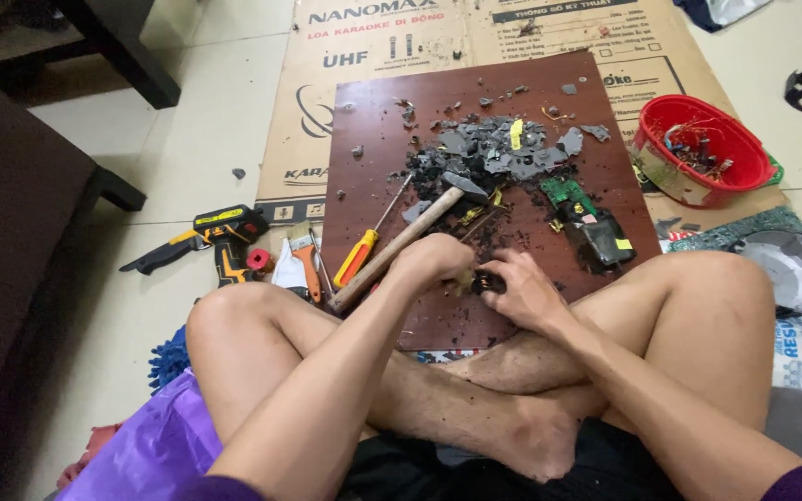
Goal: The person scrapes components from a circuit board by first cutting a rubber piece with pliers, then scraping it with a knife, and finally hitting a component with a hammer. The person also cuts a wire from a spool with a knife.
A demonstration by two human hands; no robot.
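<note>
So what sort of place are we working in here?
Probably a home floor used as a makeshift workbench: tiled floor, flattened cardboard under a brown board strewn with broken plastic, and hand tools like a hammer and a screwdriver laid out.

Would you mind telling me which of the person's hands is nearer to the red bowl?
The right hand. It sits below and left of the red bowl, across the wooden board; the left hand is farther left, beside the hammer.
</note>
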